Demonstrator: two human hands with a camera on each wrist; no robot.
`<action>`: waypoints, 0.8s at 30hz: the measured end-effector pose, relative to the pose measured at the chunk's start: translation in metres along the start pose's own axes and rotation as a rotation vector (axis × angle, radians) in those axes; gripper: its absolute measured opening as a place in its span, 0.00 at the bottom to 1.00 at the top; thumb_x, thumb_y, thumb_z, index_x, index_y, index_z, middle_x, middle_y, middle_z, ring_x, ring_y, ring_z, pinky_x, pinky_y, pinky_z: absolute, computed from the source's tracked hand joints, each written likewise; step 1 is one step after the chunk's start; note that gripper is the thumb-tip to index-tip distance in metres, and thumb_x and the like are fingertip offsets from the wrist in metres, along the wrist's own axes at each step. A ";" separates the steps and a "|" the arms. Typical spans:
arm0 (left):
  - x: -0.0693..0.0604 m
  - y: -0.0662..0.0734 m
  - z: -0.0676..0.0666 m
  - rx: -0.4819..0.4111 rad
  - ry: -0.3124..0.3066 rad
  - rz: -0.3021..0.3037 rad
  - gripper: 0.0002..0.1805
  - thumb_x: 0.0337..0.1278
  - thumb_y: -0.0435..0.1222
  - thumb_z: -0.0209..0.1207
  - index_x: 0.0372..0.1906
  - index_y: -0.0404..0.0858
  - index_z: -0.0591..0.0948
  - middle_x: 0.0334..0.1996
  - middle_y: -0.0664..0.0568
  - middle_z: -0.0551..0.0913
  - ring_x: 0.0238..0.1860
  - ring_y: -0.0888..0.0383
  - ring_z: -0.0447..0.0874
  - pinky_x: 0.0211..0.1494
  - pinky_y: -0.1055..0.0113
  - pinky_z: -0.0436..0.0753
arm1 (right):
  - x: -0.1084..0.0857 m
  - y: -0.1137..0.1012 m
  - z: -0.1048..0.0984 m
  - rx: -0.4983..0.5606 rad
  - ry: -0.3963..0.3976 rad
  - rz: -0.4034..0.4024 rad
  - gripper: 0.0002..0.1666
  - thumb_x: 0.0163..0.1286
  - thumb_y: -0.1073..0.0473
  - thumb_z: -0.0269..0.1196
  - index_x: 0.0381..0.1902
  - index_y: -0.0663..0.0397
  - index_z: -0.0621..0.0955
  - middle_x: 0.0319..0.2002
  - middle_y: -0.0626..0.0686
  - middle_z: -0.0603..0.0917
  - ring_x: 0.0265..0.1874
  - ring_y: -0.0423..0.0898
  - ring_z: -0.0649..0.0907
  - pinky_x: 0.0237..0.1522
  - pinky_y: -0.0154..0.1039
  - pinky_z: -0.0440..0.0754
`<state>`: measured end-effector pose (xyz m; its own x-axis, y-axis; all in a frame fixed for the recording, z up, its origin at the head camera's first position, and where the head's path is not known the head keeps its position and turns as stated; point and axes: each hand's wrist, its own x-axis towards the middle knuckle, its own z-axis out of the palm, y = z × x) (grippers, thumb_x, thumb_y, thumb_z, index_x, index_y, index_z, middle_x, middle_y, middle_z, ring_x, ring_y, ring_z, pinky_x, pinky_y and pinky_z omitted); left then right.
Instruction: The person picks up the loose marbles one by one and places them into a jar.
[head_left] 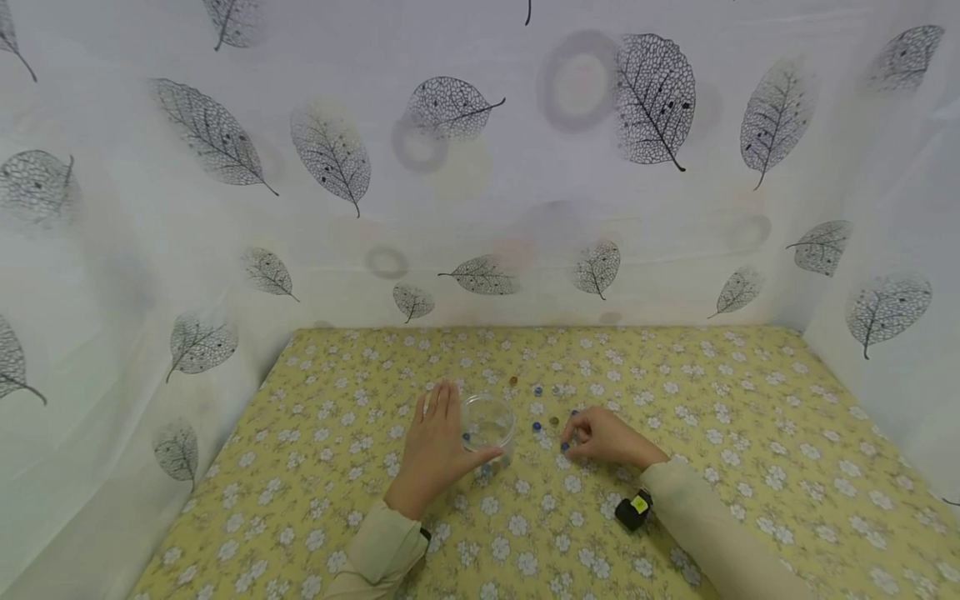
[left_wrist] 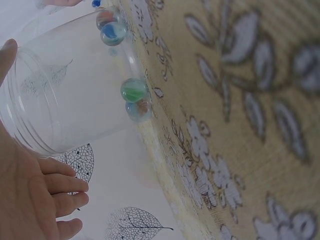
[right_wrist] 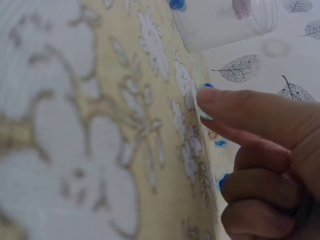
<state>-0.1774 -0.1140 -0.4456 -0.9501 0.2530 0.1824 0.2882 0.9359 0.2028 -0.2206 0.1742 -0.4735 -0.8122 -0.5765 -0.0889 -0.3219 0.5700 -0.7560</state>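
Note:
A clear plastic jar [head_left: 489, 423] stands upright on the tablecloth, with several glass marbles at its bottom, a green-swirled marble [left_wrist: 134, 90] and a blue one [left_wrist: 113, 33] among them. Against the jar's left side lies my left hand [head_left: 435, 450], its fingers straight and its thumb stretched across the near side by the rim. To the right of the jar, my right hand [head_left: 603, 437] pinches a blue marble [right_wrist: 204, 100] between thumb and forefinger, down at the cloth. Its other fingers are curled in. Another blue marble [head_left: 574, 412] shows just beyond the right hand.
Between and beyond the hands lie loose marbles: a blue one [head_left: 537, 427], a farther blue one [head_left: 537, 390], an amber one [head_left: 554, 421] and a brown one [head_left: 513, 381]. The yellow flowered tablecloth [head_left: 750, 467] meets a white leaf-printed curtain [head_left: 525, 192] at the back and sides.

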 end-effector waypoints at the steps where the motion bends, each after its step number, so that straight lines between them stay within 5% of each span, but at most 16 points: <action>1: 0.000 0.000 0.000 -0.002 0.000 0.000 0.64 0.42 0.72 0.54 0.72 0.29 0.51 0.73 0.36 0.52 0.74 0.42 0.51 0.75 0.46 0.52 | 0.000 0.000 0.000 -0.003 0.003 0.000 0.04 0.59 0.59 0.67 0.33 0.51 0.85 0.12 0.42 0.64 0.12 0.35 0.59 0.24 0.31 0.70; 16: 0.000 0.001 -0.002 -0.013 -0.017 -0.010 0.64 0.42 0.72 0.54 0.72 0.29 0.50 0.73 0.37 0.51 0.74 0.43 0.48 0.76 0.46 0.51 | 0.000 -0.012 -0.001 -0.016 0.043 -0.001 0.04 0.60 0.57 0.67 0.33 0.49 0.85 0.13 0.42 0.65 0.11 0.34 0.59 0.25 0.31 0.73; 24: 0.000 0.001 -0.003 -0.005 -0.008 -0.006 0.64 0.41 0.72 0.54 0.72 0.29 0.50 0.73 0.36 0.51 0.74 0.43 0.49 0.75 0.46 0.52 | -0.001 -0.018 -0.007 -0.030 0.096 -0.041 0.07 0.61 0.57 0.66 0.35 0.53 0.85 0.12 0.41 0.62 0.11 0.33 0.57 0.36 0.36 0.81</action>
<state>-0.1770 -0.1141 -0.4430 -0.9527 0.2497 0.1734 0.2834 0.9361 0.2086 -0.2173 0.1693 -0.4552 -0.8406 -0.5417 0.0058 -0.3693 0.5652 -0.7377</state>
